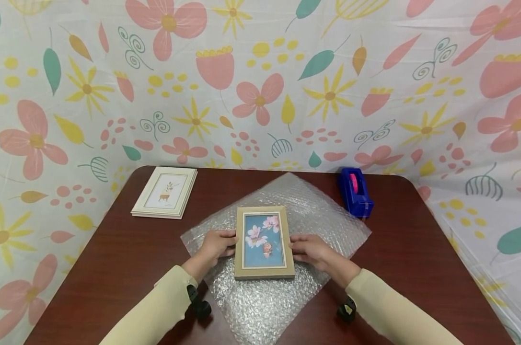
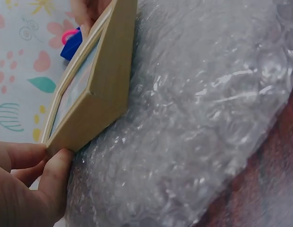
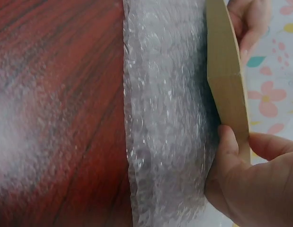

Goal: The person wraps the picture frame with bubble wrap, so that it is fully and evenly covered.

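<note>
A picture frame [image 1: 264,274] with a tan edge and a print of pink blossoms on blue is face up over a sheet of bubble wrap [image 1: 264,306]. Whether it rests on the wrap or is held just above it, I cannot tell. My left hand [image 1: 215,247] grips its left side, with finger and thumb on the edge in the left wrist view. On the opposite side my right hand [image 1: 314,250] pinches the edge, thumb [image 3: 227,142] against the side wall in the right wrist view. The wrap lies flat, turned cornerwise on the table.
At the back left of the dark red-brown table [image 1: 126,268] lie cream picture frames [image 1: 165,191], stacked. A blue tape dispenser [image 1: 355,191] with a pink core stands at the back right, by the wrap's right corner. Behind the table hangs a flowered cloth [image 1: 260,129].
</note>
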A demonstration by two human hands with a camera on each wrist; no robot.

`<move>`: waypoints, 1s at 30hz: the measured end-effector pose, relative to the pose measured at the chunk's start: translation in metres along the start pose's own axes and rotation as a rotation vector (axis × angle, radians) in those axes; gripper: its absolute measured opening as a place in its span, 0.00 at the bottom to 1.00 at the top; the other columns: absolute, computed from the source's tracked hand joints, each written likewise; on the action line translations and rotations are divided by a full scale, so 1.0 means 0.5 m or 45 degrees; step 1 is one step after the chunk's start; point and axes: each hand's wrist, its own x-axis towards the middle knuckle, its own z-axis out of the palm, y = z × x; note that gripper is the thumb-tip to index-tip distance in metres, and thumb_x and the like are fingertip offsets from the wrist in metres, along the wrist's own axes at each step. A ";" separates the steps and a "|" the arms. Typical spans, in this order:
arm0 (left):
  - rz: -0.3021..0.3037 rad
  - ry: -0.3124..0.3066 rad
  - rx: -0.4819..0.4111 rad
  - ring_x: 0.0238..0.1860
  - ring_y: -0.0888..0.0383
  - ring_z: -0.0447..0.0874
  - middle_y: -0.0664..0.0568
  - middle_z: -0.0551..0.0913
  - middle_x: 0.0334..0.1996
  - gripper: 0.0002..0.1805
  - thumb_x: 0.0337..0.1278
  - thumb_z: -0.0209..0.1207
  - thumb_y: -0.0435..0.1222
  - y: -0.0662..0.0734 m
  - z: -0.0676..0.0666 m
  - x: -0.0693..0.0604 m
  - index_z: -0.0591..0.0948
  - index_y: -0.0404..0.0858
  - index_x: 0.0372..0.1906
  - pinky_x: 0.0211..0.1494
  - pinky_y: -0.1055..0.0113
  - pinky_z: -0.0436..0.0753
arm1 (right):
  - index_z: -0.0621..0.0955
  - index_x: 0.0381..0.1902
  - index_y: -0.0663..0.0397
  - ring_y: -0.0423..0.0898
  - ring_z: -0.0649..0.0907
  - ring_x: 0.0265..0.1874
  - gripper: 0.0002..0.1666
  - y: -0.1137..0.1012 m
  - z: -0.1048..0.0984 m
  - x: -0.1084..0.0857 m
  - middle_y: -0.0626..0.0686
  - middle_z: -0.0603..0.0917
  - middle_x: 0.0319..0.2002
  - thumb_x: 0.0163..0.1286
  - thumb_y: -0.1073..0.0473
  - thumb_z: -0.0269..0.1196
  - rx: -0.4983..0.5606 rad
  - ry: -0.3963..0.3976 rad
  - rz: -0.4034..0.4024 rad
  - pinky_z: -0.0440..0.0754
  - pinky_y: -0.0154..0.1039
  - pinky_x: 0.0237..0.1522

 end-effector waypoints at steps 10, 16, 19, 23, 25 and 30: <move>0.057 -0.067 0.181 0.49 0.44 0.91 0.33 0.82 0.62 0.19 0.68 0.60 0.28 0.019 0.014 0.020 0.81 0.29 0.62 0.49 0.60 0.91 | 0.67 0.69 0.81 0.50 0.89 0.48 0.29 0.000 0.004 -0.017 0.76 0.76 0.64 0.76 0.70 0.55 -0.012 0.116 0.027 0.89 0.38 0.48; 0.058 -0.078 0.171 0.55 0.43 0.88 0.33 0.83 0.60 0.19 0.67 0.61 0.27 0.029 0.035 0.047 0.82 0.29 0.61 0.50 0.60 0.90 | 0.62 0.73 0.78 0.51 0.88 0.48 0.32 -0.001 -0.003 -0.019 0.77 0.76 0.64 0.76 0.70 0.54 -0.003 0.171 0.026 0.89 0.45 0.54; 0.046 -0.064 0.164 0.54 0.43 0.89 0.33 0.84 0.59 0.19 0.67 0.61 0.27 0.030 0.042 0.053 0.82 0.28 0.60 0.49 0.60 0.91 | 0.61 0.75 0.77 0.48 0.88 0.45 0.33 0.000 -0.008 -0.016 0.76 0.76 0.63 0.75 0.70 0.55 -0.014 0.176 0.016 0.89 0.45 0.54; 0.048 -0.058 0.168 0.50 0.44 0.91 0.32 0.85 0.57 0.18 0.66 0.62 0.27 0.030 0.046 0.056 0.82 0.27 0.59 0.46 0.61 0.91 | 0.63 0.74 0.76 0.45 0.87 0.44 0.33 -0.001 -0.014 -0.013 0.76 0.75 0.65 0.75 0.70 0.55 -0.035 0.190 0.027 0.89 0.44 0.53; 0.051 -0.061 0.169 0.49 0.44 0.91 0.32 0.85 0.57 0.18 0.66 0.62 0.27 0.030 0.047 0.058 0.82 0.27 0.59 0.46 0.61 0.91 | 0.64 0.74 0.75 0.45 0.87 0.44 0.32 -0.002 -0.016 -0.011 0.75 0.76 0.64 0.75 0.70 0.56 -0.039 0.198 0.040 0.89 0.43 0.52; 0.030 -0.061 0.167 0.49 0.44 0.91 0.33 0.85 0.58 0.18 0.66 0.62 0.27 0.031 0.043 0.063 0.83 0.28 0.60 0.45 0.63 0.91 | 0.65 0.73 0.76 0.48 0.88 0.47 0.31 -0.004 -0.016 -0.006 0.74 0.78 0.63 0.75 0.69 0.57 -0.032 0.209 0.055 0.90 0.43 0.50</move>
